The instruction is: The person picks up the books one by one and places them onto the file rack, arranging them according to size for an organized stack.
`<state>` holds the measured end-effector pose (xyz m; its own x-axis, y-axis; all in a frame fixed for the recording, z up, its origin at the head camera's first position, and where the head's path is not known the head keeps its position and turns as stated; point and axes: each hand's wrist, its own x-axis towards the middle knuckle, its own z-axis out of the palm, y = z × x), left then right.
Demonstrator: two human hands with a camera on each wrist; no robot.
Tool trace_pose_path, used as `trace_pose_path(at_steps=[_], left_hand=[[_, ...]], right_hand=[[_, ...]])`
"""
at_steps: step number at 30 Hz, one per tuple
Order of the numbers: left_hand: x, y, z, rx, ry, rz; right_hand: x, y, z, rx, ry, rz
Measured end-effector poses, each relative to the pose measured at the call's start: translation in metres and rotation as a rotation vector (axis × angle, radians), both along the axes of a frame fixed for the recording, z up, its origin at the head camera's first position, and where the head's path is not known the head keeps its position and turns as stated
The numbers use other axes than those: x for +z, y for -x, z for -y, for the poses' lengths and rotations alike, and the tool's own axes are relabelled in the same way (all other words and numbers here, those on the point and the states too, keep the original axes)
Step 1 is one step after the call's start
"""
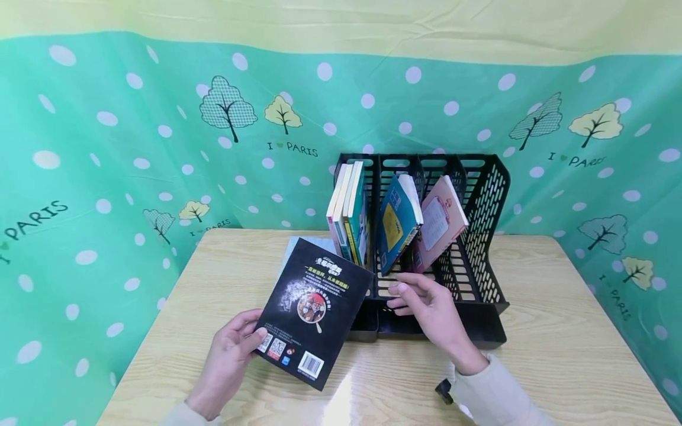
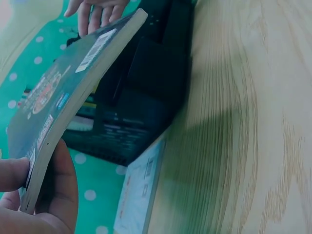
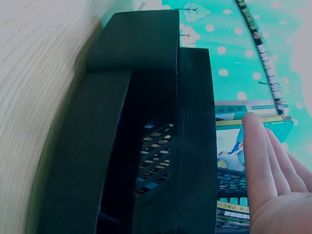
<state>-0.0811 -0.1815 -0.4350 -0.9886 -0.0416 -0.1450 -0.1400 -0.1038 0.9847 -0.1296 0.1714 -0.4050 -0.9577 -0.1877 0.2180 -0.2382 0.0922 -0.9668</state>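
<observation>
A black book (image 1: 314, 313) with white and yellow print is tilted over the table, left of the black file rack (image 1: 492, 236). My left hand (image 1: 231, 355) pinches its lower left edge, thumb on the printed cover and fingers behind. In the left wrist view the book (image 2: 63, 92) shows its pale page edge. My right hand (image 1: 431, 310) is in front of the rack with nothing in its grasp. Its fingers (image 3: 258, 156) look extended in the right wrist view. Several upright books (image 1: 348, 207) fill the rack's left slot; a blue book (image 1: 396, 222) and a pink book (image 1: 439, 222) lean in others.
A pale blue book (image 2: 139, 195) lies flat on the wooden table (image 1: 559, 331), partly covered by the black book in the head view. Near my right sleeve is a small black object (image 1: 444, 390). A green dotted curtain (image 1: 80, 177) hangs behind the table.
</observation>
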Motion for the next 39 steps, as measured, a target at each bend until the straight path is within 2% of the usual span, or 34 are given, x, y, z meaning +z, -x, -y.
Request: trace_pose_path(at_steps=[10, 15, 28, 39], left_hand=[[0.002, 0.001, -0.020, -0.007, -0.036, -0.018], [0.003, 0.001, -0.028, -0.020, -0.053, -0.012], [0.001, 0.000, -0.044, -0.079, -0.122, -0.016], [-0.002, 0.000, -0.051, -0.133, -0.119, -0.029]], right_hand=[[0.002, -0.005, 0.003, 0.154, 0.081, -0.025], [0.005, -0.009, 0.005, 0.188, 0.113, -0.029], [0.000, -0.011, 0.007, 0.229, 0.136, 0.044], [-0.004, -0.014, 0.010, 0.198, 0.143, 0.108]])
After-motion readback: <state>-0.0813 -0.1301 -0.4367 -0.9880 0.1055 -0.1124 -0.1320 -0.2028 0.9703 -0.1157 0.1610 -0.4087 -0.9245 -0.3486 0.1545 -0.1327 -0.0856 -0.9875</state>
